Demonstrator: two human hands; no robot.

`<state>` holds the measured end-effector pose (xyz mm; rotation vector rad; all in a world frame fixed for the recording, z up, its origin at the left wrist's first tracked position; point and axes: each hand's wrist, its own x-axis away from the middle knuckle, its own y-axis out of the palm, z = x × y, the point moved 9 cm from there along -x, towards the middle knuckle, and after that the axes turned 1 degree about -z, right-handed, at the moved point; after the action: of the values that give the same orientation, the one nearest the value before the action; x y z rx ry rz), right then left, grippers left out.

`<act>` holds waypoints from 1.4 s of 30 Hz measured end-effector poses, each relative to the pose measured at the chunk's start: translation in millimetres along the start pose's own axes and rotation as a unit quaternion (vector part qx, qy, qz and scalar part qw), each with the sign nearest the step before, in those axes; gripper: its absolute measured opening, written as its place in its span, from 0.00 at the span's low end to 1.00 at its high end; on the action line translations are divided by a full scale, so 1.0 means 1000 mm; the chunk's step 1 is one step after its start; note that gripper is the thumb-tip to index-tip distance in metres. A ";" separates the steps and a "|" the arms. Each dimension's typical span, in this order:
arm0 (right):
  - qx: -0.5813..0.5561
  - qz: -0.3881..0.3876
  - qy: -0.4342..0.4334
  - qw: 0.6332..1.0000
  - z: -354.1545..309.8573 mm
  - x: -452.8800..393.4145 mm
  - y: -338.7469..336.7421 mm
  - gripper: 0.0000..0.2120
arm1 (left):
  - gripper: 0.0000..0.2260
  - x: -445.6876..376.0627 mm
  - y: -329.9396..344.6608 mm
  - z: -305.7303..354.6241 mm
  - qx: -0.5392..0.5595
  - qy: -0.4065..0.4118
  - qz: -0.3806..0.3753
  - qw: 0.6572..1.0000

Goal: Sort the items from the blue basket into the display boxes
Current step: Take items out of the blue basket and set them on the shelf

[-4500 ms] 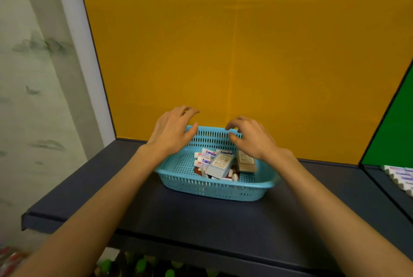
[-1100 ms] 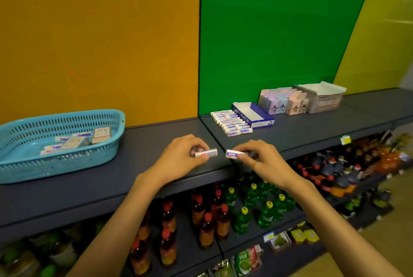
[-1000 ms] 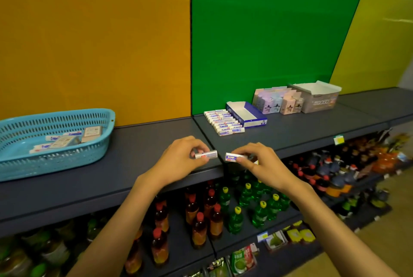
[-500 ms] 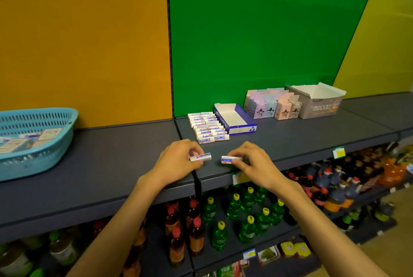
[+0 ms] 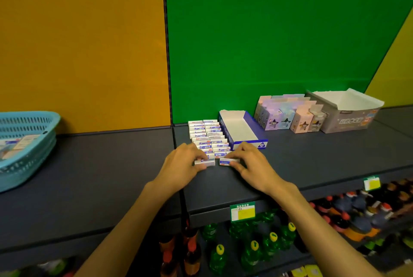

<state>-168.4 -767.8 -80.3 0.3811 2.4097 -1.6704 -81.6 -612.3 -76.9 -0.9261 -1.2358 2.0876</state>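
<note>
At centre frame, on the dark shelf, the left hand pinches one small white box and the right hand pinches another, just below the rows of boxes. Far left sits the blue basket.

Bare dark grey metal shelf between the perforated light-blue plastic basket and the double row of small white boxes. Further right, blocked by the open blue-and-white cardboard display box, pastel cartons, grey open carton.
</note>
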 end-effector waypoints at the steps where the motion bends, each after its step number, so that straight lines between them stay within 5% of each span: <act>1: 0.003 -0.004 -0.007 1.000 0.001 -0.004 0.001 0.13 | 0.11 -0.001 0.003 -0.001 0.006 -0.005 -0.004 1.000; 25: -0.044 0.024 -0.099 0.994 -0.006 -0.011 -0.013 0.13 | 0.10 0.024 -0.018 0.007 -0.041 -0.120 0.073 0.989; 42: -0.101 0.027 -0.245 0.964 -0.177 -0.033 -0.004 0.12 | 0.22 0.157 -0.162 -0.017 -0.184 -0.206 0.215 0.937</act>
<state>-138.9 -606.7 -5.0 -0.0049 2.1404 -1.2895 -149.5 -418.2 17.6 -1.0212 -1.8250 2.5347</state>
